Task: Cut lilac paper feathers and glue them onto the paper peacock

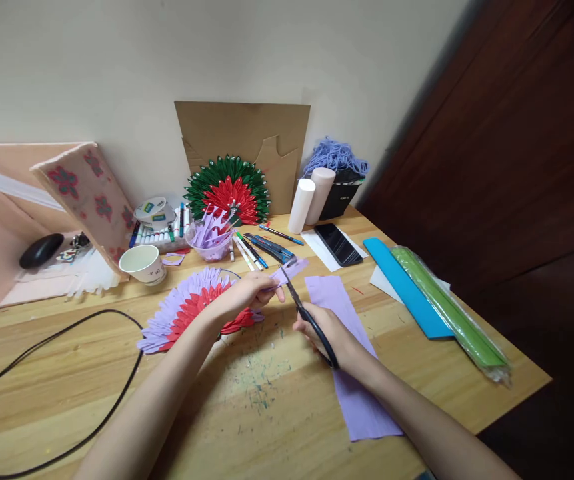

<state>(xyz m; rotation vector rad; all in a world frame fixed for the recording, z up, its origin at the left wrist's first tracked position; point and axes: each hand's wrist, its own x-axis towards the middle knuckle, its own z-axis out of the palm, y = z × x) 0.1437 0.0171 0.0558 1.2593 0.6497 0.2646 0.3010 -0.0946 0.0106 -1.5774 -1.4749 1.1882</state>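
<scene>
My left hand (257,291) pinches a small piece of purple crepe paper (294,269) above the table. Around the handles of black-handled scissors (294,293), my right hand (324,333) is closed, and the blades point up and away, touching or crossing the paper piece. Under my right forearm lies a long purple crepe paper strip (334,303), flat on the wood. A fan of purple and red paper petals (181,313) rests beneath and left of my left wrist, which hides part of it.
Behind my hands are a plastic bowl of purple scraps (211,243), a paper cup (143,265), a box cutter (271,248) and a phone (338,244). A green-and-red fan (229,190) leans on cardboard (247,127). Green wrapped paper (447,307) lies right; a black cable (131,380) loops left.
</scene>
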